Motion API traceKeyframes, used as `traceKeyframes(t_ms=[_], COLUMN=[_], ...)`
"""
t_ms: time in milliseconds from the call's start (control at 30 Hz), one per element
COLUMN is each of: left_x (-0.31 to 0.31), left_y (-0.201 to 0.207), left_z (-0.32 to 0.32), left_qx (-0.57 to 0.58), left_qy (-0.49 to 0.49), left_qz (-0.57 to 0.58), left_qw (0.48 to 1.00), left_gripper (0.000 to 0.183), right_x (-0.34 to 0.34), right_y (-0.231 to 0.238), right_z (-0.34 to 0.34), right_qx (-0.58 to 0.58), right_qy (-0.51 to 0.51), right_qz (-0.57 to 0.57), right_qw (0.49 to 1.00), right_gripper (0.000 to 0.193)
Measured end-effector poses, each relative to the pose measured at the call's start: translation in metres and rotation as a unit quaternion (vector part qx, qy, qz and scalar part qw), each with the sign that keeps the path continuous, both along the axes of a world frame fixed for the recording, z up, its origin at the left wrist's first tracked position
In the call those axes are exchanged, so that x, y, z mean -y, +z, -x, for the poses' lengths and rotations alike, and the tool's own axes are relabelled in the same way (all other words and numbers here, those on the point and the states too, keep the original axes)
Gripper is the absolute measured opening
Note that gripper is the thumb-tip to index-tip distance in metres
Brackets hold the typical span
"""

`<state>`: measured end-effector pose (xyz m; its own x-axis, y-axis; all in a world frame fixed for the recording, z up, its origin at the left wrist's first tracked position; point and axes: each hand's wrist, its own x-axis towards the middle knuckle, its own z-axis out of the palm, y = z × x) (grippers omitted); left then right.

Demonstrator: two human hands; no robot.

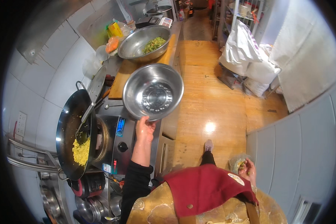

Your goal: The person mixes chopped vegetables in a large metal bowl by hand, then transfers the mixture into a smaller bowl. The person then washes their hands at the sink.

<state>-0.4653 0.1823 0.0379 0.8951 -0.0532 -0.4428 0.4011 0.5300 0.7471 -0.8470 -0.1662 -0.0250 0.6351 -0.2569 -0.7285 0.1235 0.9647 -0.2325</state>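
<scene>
My left hand (144, 130) grips the near rim of a shiny steel basin (130, 87), thumb and fingers pinching the edge. The basin is tilted, and its inside shows only wet, glinting metal. Low on the right, my right hand (247, 171) has its fingers curled beside a clear plastic bag (233, 162); small greenish bits show at the fingers, too small to name. To the left of my left arm, a black wok (68, 119) stands on a stove (115, 149) with yellow scrambled egg (81, 151) and a metal spatula (86, 114) in it.
Beyond the basin, a larger steel bowl (128, 46) of chopped green mix (154, 44) stands on a wooden board (117, 84). White sacks (242, 48) stand at the far right by a shelf rack (246, 13). A pale panelled wall (287, 149) borders the right side. Steel pans (91, 209) sit below the stove.
</scene>
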Motion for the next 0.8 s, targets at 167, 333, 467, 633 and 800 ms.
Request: traceKeyframes(t_ms=[167,333,467,633,800], left_x=[0.004,0.007,0.001,0.018,0.056], left_y=[-0.004,0.006,0.0,-0.015,-0.022], left_z=[-0.062,-0.106,-0.139,-0.169,-0.193], left_qx=[-0.014,-0.047,-0.065,-0.028,-0.051], left_qy=[0.075,0.093,0.153,0.207,0.217], left_qz=[-0.009,0.048,0.049,0.053,0.075], left_qw=[0.997,0.993,0.985,0.976,0.972], left_gripper=[0.03,0.032,0.034,0.03,0.031], right_x=[0.1,0.163,0.157,0.108,0.08], right_y=[0.0,0.055,0.087,0.115,0.152], right_z=[-0.141,-0.31,-0.447,-0.602,-0.738], right_qx=[0.03,0.072,0.078,0.212,0.259], right_qy=[0.034,0.096,0.21,0.345,0.436], right_qz=[0.03,0.121,0.137,0.18,0.259], right_qw=[0.999,0.985,0.965,0.896,0.822], right_gripper=[0.011,0.011,0.011,0.015,0.014])
